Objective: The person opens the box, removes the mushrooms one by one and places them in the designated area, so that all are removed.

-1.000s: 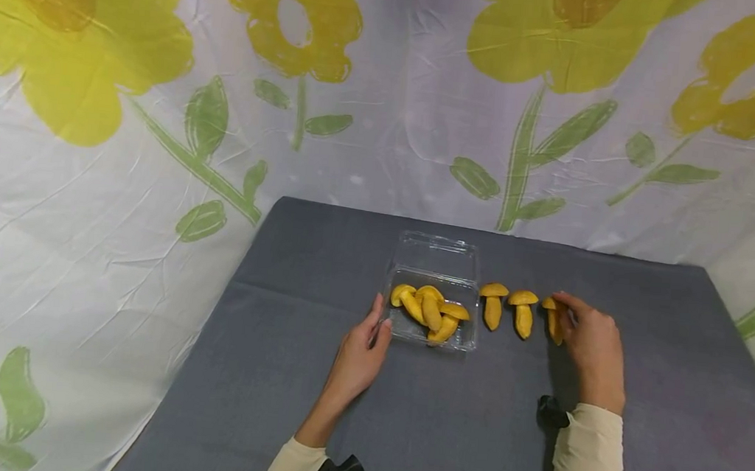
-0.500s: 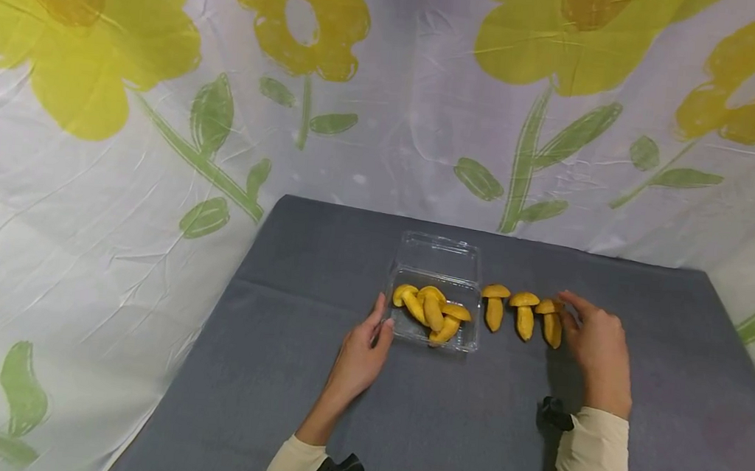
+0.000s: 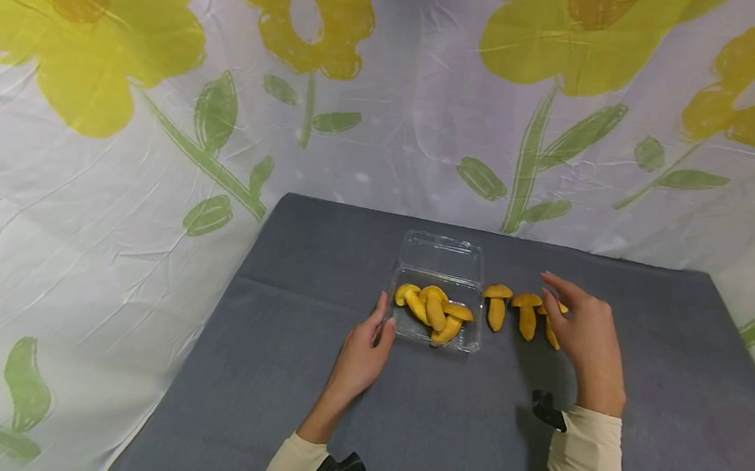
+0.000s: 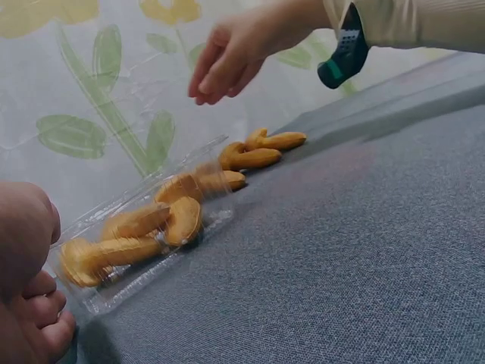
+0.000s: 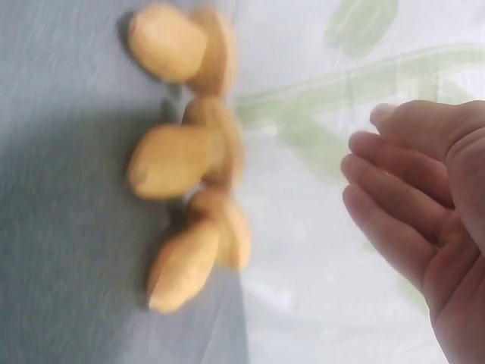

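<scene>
Mushrooms (image 3: 496, 309) are splitting three and three: one trio is lying inside the clear box (image 3: 408, 329), the other is lining up to the box's right, caps pointing toward the far edge of the surface (image 3: 442, 433). The lid (image 3: 442, 255) is standing open on the box's far side. Over on the left, the left hand (image 3: 362, 349) is resting against the box's left wall, thumb by the near left corner, that grip lying spread along the plastic rather than visibly pinching. And the right hand (image 3: 585, 327)? It's hovering above the right end of the row, thumb and fingers parted, holding nothing, partly hiding the rightmost mushroom from the head view.

So the step in hand is looking like a pause between holds, the box being steadied while the right grip is staying clear. Any next pick, I'm judging, is calling for a drop onto one stem with a light pinch, without nudging its neighbour. The right pair are sitting close; whether their caps are touching, I'm not able to tell. And the open lid is leaving a way in from above.
</scene>
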A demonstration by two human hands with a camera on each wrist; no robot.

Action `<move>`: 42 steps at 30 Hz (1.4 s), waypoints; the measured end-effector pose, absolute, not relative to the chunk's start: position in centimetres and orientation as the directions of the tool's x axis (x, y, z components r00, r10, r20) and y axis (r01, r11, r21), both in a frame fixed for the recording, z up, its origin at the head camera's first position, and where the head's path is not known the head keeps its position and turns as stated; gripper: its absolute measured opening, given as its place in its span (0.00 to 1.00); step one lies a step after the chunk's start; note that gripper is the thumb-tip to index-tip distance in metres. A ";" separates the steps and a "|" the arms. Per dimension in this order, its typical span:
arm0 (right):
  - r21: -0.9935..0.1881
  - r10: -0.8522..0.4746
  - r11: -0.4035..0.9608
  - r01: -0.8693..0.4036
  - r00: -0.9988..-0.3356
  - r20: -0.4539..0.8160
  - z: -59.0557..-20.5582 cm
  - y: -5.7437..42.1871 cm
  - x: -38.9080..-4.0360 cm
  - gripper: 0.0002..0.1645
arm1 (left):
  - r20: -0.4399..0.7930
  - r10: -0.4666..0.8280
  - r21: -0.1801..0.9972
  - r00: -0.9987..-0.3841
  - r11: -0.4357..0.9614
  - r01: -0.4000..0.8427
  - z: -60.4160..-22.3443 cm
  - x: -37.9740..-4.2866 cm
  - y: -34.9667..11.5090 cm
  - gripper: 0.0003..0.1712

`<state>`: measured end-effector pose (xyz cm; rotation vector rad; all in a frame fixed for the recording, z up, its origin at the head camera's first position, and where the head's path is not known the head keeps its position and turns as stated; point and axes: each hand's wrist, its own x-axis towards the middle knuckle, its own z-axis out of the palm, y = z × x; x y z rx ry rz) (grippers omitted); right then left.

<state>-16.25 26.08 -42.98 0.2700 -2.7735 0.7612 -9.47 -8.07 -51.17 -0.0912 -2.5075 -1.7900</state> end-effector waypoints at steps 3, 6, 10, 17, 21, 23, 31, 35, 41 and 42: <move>-0.472 -0.140 0.836 -0.280 -0.940 0.310 -42.8 25.1 -16.3 0.24 | 0.076 0.018 0.943 -0.997 0.324 0.078 -51.2 -9.4 -7.9 0.36; -0.467 -0.187 0.819 -0.333 -0.925 0.331 -42.7 24.0 -16.4 0.24 | 0.079 0.016 0.942 -0.997 0.327 0.080 -51.2 -9.5 -7.8 0.36; -0.460 -0.243 0.799 -0.387 -0.908 0.341 -42.9 22.7 -16.6 0.25 | 0.086 0.010 0.938 -0.996 0.335 0.084 -51.2 -9.7 -7.7 0.36; -0.461 -0.330 0.776 -0.430 -0.900 0.284 -43.3 20.8 -16.4 0.29 | 0.085 0.011 0.940 -0.996 0.331 0.083 -51.2 -9.6 -7.7 0.35; -0.427 -0.382 0.775 -0.466 -0.884 0.270 -43.5 19.6 -16.3 0.30 | 0.097 0.009 0.940 -0.995 0.328 0.095 -51.1 -9.6 -7.7 0.35; -0.417 -0.406 0.776 -0.473 -0.881 0.244 -43.7 19.0 -16.3 0.30 | 0.100 0.008 0.941 -0.995 0.325 0.097 -51.1 -9.6 -7.7 0.35; -0.379 -0.452 0.782 -0.495 -0.869 0.202 -44.6 17.3 -16.2 0.26 | 0.088 0.001 0.943 -0.996 0.323 0.083 -51.2 -9.5 -7.5 0.35; -0.389 -0.454 0.793 -0.469 -0.881 0.137 -45.2 16.7 -16.1 0.28 | 0.089 0.009 0.944 -0.996 0.319 0.087 -51.2 -9.5 -7.4 0.36; -0.378 -0.443 0.814 -0.440 -0.892 0.085 -45.6 16.0 -15.8 0.30 | 0.079 0.013 0.946 -0.997 0.315 0.079 -51.2 -9.6 -7.6 0.36; -0.374 -0.440 0.817 -0.440 -0.894 0.089 -45.6 15.8 -15.7 0.29 | 0.077 0.013 0.947 -0.997 0.313 0.077 -51.2 -9.6 -7.6 0.36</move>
